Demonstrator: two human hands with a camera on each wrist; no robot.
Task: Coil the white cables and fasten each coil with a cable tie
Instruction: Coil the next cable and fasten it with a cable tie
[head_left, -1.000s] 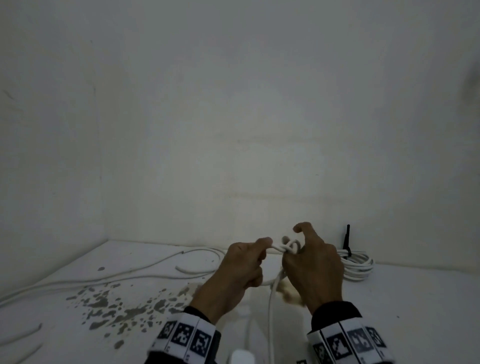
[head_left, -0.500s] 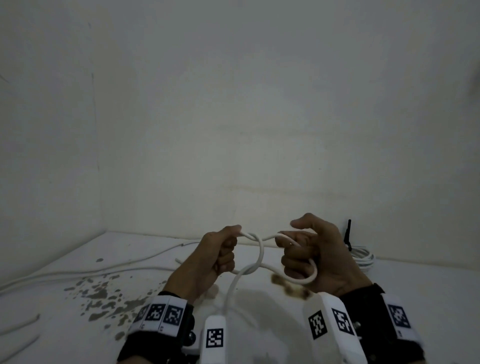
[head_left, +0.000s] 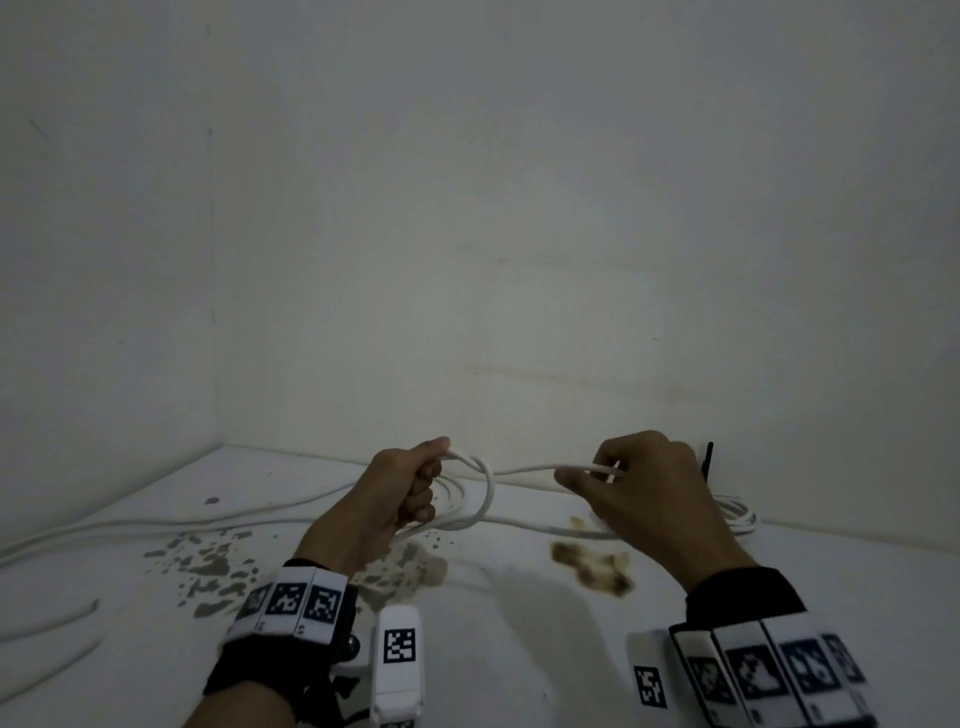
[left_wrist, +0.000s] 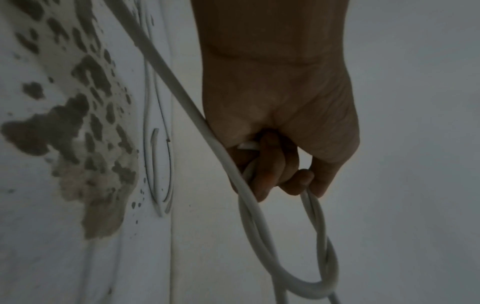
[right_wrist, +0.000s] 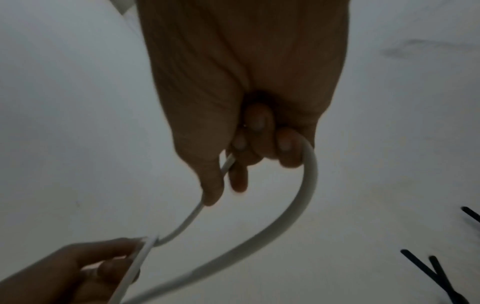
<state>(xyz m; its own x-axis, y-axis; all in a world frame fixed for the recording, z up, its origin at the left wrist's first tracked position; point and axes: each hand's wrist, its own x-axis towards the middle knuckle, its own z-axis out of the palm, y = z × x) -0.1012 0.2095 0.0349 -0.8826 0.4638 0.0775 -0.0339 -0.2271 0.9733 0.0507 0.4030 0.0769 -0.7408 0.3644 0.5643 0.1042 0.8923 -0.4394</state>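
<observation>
A white cable (head_left: 524, 470) runs between my two hands above the white floor. My left hand (head_left: 410, 483) is fisted round it, and a small loop (head_left: 485, 499) curls out beside the fist; the left wrist view shows that loop (left_wrist: 311, 267) hanging below the curled fingers. My right hand (head_left: 618, 483) pinches the cable's other stretch between thumb and fingers, and the right wrist view shows a thicker run of cable (right_wrist: 298, 205) curving round its fingers. A tied white coil (head_left: 737, 512) with a black cable tie (head_left: 707, 460) lies behind the right hand by the wall.
Loose white cables (head_left: 156, 525) trail across the floor to the left. Grey-brown stains (head_left: 213, 564) and a brown patch (head_left: 597, 566) mark the floor. The walls meet in a corner at the far left. Black cable ties (right_wrist: 431, 271) lie at the right.
My hands have moved apart, the left to the left and the right to the right, drawing the cable out between them. The big loop between them has shrunk to a small one beside the left fist.
</observation>
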